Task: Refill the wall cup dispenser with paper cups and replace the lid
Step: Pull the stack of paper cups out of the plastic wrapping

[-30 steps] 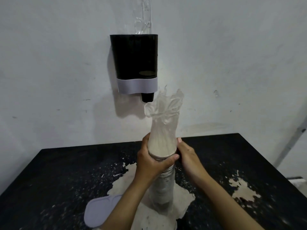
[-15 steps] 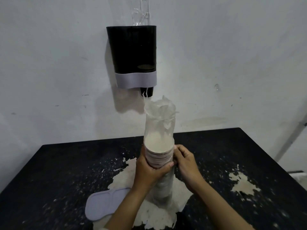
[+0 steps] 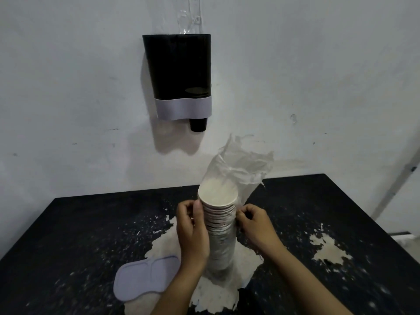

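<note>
Tall stack of paper cups upright at centre of the black table, base on a worn pale patch. Loose clear plastic sleeve pushed open above the top cup, flaring toward 1 o'clock. Left hand at 9 o'clock of the stack, fingers curled, thumb laid flat against the upper cups. Right hand at 3 o'clock, fingertips pinching the sleeve's edge against the stack. Grey lid flat on the table at 8 o'clock, well apart from the dispenser. Black dispenser on the wall at 12 o'clock, open on top, grey band low, one dark cup poking out below.
</note>
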